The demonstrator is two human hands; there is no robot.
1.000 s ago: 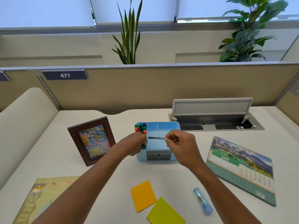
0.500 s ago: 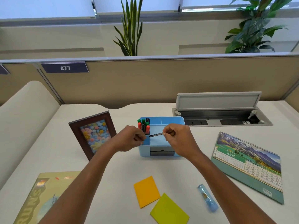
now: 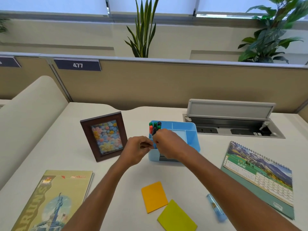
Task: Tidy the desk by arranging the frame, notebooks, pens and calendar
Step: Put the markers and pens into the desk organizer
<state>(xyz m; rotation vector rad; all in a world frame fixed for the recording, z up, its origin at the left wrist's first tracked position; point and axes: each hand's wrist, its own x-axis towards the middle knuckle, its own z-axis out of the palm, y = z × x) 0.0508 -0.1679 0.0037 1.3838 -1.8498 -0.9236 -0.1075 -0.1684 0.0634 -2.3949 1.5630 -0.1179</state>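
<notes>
A blue desk organizer (image 3: 191,130) stands mid-desk with several coloured pens (image 3: 155,126) upright in its back-left compartment. My right hand (image 3: 168,144) is over that compartment, its fingers pinched on a thin dark pen that is mostly hidden by the hand. My left hand (image 3: 136,150) has curled fingers holding the organizer's left wall. A brown picture frame (image 3: 104,136) stands upright left of the organizer. A yellow notebook (image 3: 55,197) lies flat at the front left. A spiral desk calendar (image 3: 260,177) lies flat on the right.
An orange sticky pad (image 3: 154,196) and a green sticky pad (image 3: 176,217) lie near the front edge, a light-blue tube (image 3: 216,207) beside them. An open cable box (image 3: 233,124) with a raised lid sits behind the organizer. A beige partition (image 3: 166,84) closes the back.
My right hand has moved left with the thin pen, from above the organizer's middle to the pen compartment. The left hand stayed at the organizer's left side.
</notes>
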